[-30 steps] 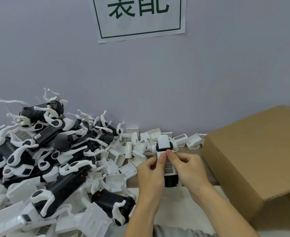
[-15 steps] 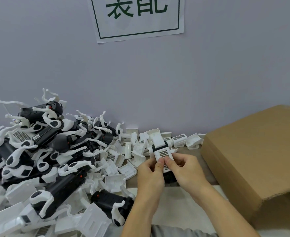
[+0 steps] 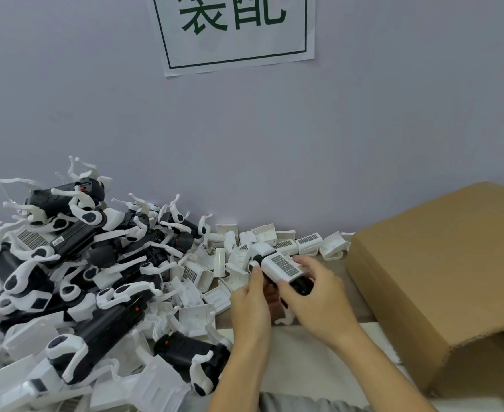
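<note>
Both hands hold one black & white gadget (image 3: 283, 267) just above the table (image 3: 310, 349), btwn the big pile of gadgets (image 3: 81, 263) on the left & the cardboard box (image 3: 438, 278) on the right. Left hand (image 3: 250, 298) grips its left end, thumb up by the round white bit. Right hand (image 3: 319, 304) grasps the right end, thumb on the near edge of the white grille cover, fingers behind. Gadget lies tilted, grille side up, black end to the right. Loose white covers (image 3: 203, 272) lie scattered just behind, along the wall. Paper sign (image 3: 236, 31) w/ green characters is up on the wall.
</note>
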A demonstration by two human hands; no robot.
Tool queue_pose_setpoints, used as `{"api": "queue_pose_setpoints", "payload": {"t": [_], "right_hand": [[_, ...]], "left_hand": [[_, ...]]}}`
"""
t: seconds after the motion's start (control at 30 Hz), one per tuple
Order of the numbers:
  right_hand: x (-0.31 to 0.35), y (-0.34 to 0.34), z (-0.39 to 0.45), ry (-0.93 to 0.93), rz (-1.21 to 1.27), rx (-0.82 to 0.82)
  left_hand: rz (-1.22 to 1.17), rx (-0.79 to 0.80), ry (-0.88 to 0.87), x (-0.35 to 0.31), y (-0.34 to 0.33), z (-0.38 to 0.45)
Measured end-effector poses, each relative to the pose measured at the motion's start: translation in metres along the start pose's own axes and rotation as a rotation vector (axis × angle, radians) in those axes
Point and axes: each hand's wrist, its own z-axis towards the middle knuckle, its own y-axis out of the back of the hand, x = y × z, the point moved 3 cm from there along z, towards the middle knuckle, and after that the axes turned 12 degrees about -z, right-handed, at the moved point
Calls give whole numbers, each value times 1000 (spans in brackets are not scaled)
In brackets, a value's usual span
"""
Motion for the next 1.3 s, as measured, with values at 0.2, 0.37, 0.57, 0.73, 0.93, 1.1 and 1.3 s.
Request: {"api": "queue_pose_setpoints", "payload": {"t": [0.2, 0.37, 0.57, 0.73, 0.93, 1.1, 1.3], "right_hand": [[-16, 21, 8, -274, 316, -10], [-14, 22, 7, -460, 582, 150], [-19, 20, 9, -413, 566, 237], [-7, 28, 8, -204, 206, 214], [6, 34, 3, 37, -404, 498], [7, 35, 4, 20, -572, 440], [8, 56, 4, -95, -580, 449]], "left_hand": [[153, -233, -306, -13, 12, -2], [-94, 25, -137, -10, 3, -2], [-105, 46, -53, -7, 3, 0], [-103, -13, -31, -6, 4, 1], [-52, -34, 44, -2, 6, 1], [16, -22, -11, 2, 8, 5], [-33, 15, -5, 5, 4, 4]]}}
